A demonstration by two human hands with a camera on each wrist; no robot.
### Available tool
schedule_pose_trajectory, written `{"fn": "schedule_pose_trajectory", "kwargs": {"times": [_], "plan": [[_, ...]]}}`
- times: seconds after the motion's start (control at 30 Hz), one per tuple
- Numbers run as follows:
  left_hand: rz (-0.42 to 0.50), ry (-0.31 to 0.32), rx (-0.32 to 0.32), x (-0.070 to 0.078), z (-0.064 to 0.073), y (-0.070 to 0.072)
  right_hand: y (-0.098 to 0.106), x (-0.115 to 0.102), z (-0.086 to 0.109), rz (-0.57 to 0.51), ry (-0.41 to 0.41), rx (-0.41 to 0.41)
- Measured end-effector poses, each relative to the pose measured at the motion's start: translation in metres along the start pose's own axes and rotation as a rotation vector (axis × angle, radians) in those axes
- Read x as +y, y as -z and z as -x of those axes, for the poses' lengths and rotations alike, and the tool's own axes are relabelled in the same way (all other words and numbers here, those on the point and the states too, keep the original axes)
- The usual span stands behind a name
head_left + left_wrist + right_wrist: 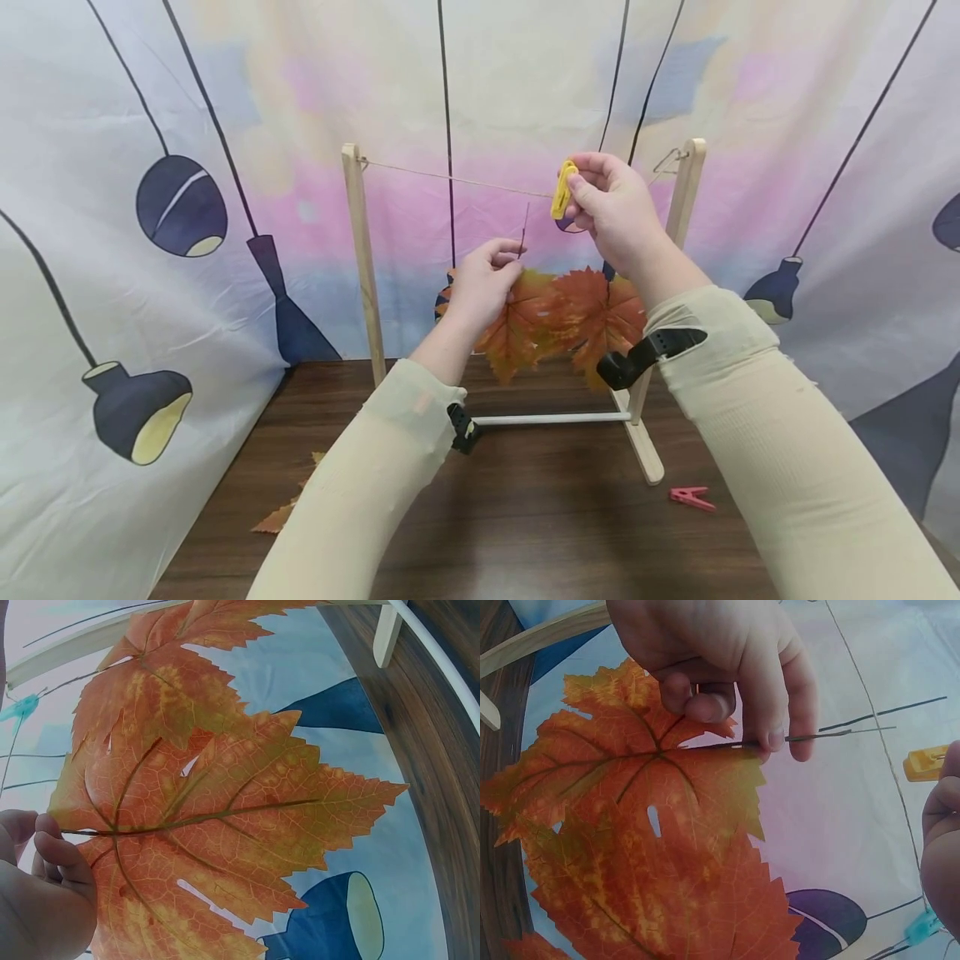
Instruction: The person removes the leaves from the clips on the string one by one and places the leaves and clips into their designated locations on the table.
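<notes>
Leaf stem (834, 735) is pinched in the left hand (483, 282), its orange leaf (513, 325) hanging between two wooden posts (363, 258), left of another leaf (611, 314), while the right hand (617, 200) grips a yellow clothespin (563, 192) near the string (450, 178), farther right.

Pale cloth backdrop (517, 100) behind and along both sides, creased at left, coloured pink, blue and cream, printed with dark hanging lamps (191, 212). Dark brown wood-grain bench (525, 517) below. Light even.
</notes>
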State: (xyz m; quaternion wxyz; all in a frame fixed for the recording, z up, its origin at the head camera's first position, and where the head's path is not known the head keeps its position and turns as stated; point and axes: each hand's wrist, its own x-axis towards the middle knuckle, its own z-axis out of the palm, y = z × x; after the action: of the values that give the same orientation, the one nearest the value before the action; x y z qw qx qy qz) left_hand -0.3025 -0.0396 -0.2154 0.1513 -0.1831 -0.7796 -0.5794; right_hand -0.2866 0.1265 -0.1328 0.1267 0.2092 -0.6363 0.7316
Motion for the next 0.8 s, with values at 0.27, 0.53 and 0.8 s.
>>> {"fn": "schedule_pose_trajectory", "kwargs": {"times": [0.27,0.53,0.8], "plan": [[0.014,0.028,0.013,-0.004,0.003,0.004,0.005,0.006,0.003,0.014,-0.016,-0.002],[0.011,0.024,0.009,-0.010,0.005,0.006,0.019,0.010,0.011,0.035,-0.033,0.004],[0.005,0.026,0.018,-0.012,0.007,0.009,0.029,0.018,0.015,0.034,-0.018,0.017]]}}
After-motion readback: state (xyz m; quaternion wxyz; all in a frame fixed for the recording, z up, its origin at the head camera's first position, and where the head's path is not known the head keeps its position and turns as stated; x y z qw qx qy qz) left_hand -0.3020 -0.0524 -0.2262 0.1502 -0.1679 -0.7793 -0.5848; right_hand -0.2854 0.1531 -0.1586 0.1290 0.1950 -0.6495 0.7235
